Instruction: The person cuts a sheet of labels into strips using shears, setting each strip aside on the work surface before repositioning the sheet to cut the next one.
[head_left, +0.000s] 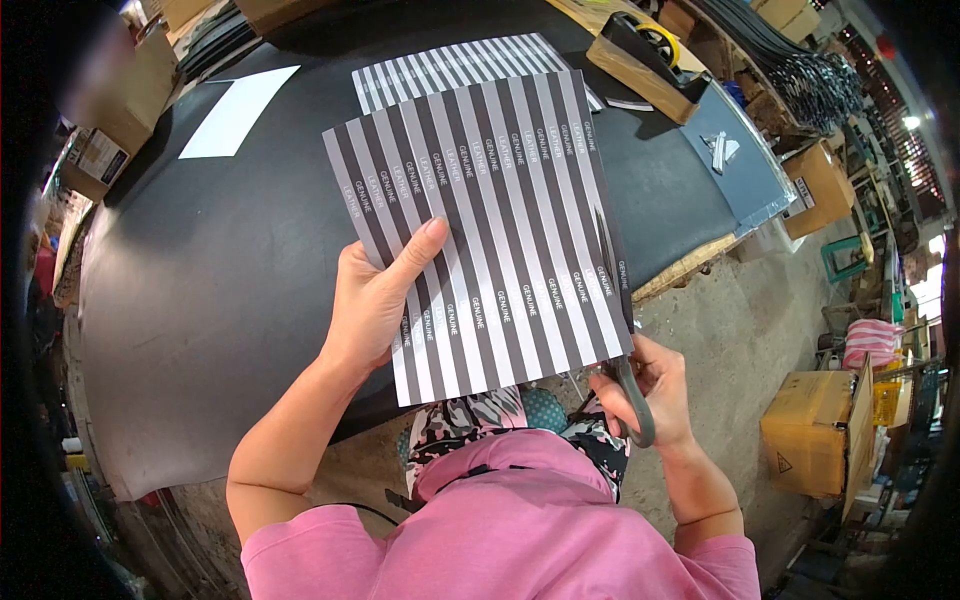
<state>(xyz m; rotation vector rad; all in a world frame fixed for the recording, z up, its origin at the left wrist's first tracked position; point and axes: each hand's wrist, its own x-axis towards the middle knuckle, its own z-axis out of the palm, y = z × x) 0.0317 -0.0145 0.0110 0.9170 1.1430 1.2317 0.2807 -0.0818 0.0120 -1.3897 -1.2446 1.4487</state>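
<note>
My left hand [385, 290] grips a striped sheet [480, 240] at its left side, thumb on top and the other fingers hidden underneath. Grey and black bands run along the sheet, printed with the words GENUINE LEATHER. At the lower right, my right hand [655, 390] is closed around the handles of a pair of scissors [638, 405]. A dark blade shows along the sheet's right edge, where a narrow strip seems partly parted from the rest. Behind, a second stack of striped sheets [450, 70] lies on the black table [220, 290].
A white sheet of paper [240, 110] lies at the table's far left. Toward the back right are a tape dispenser [650, 60] with yellow tape and small metal pieces [718, 150] on a grey-blue board. Cardboard boxes [810, 430] stand on the floor to the right.
</note>
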